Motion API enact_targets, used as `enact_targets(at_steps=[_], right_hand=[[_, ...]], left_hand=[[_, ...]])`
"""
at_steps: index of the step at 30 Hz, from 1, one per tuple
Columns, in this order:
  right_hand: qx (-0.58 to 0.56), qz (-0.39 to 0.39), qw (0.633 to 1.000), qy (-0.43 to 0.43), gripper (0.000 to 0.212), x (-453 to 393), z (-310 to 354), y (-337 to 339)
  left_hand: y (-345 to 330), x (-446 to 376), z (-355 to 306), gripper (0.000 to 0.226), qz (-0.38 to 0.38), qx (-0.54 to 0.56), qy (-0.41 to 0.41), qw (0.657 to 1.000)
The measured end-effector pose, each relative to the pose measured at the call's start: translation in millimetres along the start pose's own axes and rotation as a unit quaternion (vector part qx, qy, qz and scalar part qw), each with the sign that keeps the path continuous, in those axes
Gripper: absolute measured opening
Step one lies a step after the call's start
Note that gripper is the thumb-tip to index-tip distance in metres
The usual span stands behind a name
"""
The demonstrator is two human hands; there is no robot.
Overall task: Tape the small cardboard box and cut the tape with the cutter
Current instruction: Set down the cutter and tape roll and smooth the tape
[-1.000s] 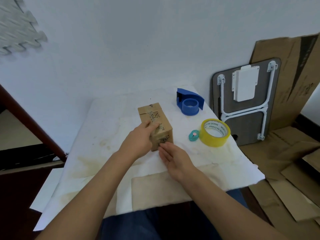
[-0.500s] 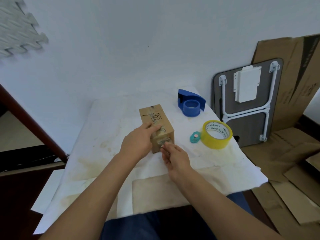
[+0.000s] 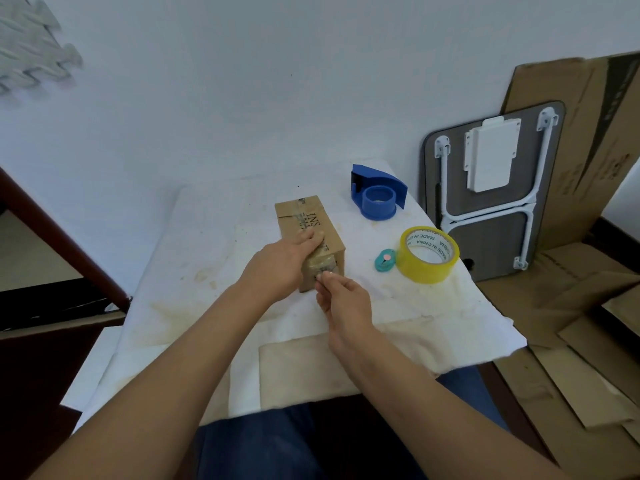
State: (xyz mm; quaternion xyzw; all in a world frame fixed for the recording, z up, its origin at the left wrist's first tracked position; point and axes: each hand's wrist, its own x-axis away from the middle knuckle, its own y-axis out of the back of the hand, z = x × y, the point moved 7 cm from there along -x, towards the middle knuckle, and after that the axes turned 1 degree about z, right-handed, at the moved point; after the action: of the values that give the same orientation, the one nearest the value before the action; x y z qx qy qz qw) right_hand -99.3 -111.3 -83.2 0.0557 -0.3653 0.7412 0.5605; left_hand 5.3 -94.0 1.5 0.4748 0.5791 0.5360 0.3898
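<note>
The small cardboard box [image 3: 306, 221] lies mid-table with printed letters on top and tape over its near end. My left hand [image 3: 282, 265] rests on its left side and top, fingers pressing down. My right hand [image 3: 341, 297] touches the near end face with pinched fingertips on the tape there. To the right lies the yellow tape roll [image 3: 428, 254] flat on the cloth, and the small teal cutter [image 3: 384, 260] sits just left of it, untouched.
A blue tape dispenser [image 3: 377, 195] stands behind the box at the table's far right. The white stained cloth [image 3: 194, 271] covers the table. A folded lap table [image 3: 491, 188] and flattened cardboard [image 3: 571, 327] lean and lie to the right.
My right hand went from a flat open palm below the box's near end to pinched fingertips on the taped end face. The left hand stayed on the box.
</note>
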Motion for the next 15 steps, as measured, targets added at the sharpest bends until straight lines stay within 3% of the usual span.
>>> enact_targets(at_steps=[8, 15], right_hand=[[0.022, -0.010, 1.000, 0.007, 0.006, -6.4, -6.0, 8.8], [0.003, 0.014, 1.000, -0.009, 0.004, -8.3, -3.7, 4.6]], left_hand=[[5.5, -3.8, -0.3, 0.070, -0.003, 0.014, 0.024, 1.000], [6.3, -4.0, 6.3, 0.047, -0.044, 0.052, 0.027, 0.997]])
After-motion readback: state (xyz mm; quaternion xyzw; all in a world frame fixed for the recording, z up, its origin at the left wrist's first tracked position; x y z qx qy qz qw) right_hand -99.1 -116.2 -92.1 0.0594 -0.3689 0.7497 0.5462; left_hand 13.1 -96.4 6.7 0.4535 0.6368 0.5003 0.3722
